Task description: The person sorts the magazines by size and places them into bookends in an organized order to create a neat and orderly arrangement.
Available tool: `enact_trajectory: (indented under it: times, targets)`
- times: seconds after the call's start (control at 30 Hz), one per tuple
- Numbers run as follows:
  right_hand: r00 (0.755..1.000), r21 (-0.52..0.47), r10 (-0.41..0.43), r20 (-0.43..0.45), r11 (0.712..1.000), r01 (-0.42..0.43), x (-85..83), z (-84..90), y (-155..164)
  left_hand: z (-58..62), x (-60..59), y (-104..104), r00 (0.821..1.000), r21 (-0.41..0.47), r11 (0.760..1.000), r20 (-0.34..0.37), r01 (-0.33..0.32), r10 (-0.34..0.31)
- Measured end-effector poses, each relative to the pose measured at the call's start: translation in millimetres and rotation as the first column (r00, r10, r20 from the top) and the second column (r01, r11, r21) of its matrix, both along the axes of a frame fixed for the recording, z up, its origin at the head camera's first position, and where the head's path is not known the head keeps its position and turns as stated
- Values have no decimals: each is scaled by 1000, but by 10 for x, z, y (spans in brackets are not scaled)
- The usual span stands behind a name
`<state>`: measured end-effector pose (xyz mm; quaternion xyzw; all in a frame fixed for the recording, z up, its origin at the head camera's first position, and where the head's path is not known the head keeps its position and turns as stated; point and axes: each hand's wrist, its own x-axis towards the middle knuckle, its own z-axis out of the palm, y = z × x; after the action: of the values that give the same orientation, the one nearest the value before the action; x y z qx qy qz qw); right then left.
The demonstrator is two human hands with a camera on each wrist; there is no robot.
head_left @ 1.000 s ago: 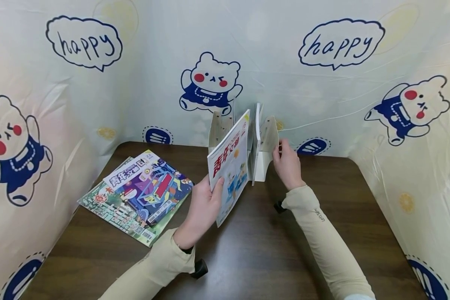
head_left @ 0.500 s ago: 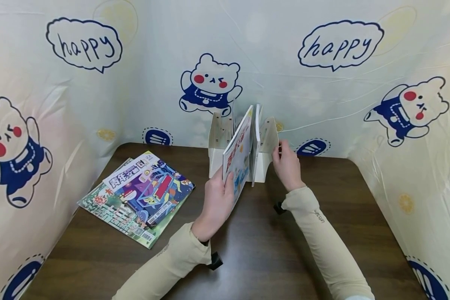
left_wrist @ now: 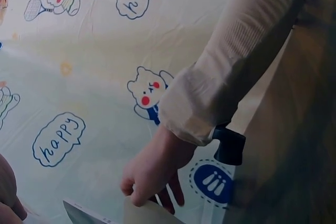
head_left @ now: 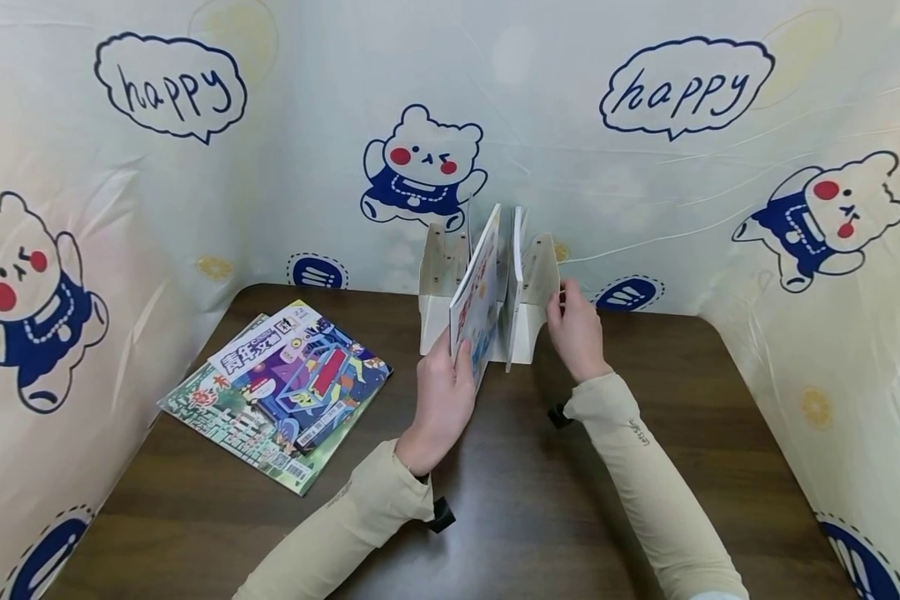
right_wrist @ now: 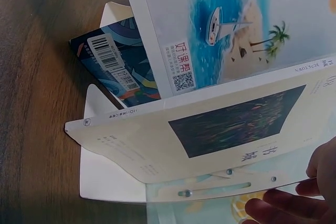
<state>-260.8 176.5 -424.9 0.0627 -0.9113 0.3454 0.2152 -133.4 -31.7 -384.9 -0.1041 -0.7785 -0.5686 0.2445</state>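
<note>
In the head view my left hand (head_left: 441, 400) grips the near edge of a white-covered magazine (head_left: 480, 292), held upright and tilted between the side panels of a white book rack (head_left: 537, 271). The right wrist view shows the magazine's beach picture (right_wrist: 210, 51) close beside a cream book (right_wrist: 131, 140) standing in the rack. My right hand (head_left: 576, 333) pinches the outer edge of the rack's right panel. Its fingers show at that panel's edge (right_wrist: 286, 203) in the right wrist view. The magazine's far lower part is hidden behind the hand and book.
On the left of the brown table (head_left: 540, 517), a purple-blue magazine (head_left: 315, 375) lies over a green magazine (head_left: 232, 429). Printed cloth (head_left: 547, 167) encloses the table at the back and sides. A dark magazine corner (right_wrist: 113, 61) shows beyond the rack.
My left hand has carried the magazine rightward and farther back, in between the rack's panels. My right hand has stayed at the right panel.
</note>
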Motion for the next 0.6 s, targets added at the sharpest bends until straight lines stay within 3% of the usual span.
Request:
enact_trajectory:
  times: [0.33, 0.6]
  targets:
    - [1000, 2, -3, -5, 1000, 3, -2, 3, 9, -95, -154, 124, 999, 3, 1000, -29, 21, -21]
    - [1000, 2, 1, -6, 1000, -1, 5, 4, 12, -166, -293, 241, 998, 3, 1000, -67, -2, 2]
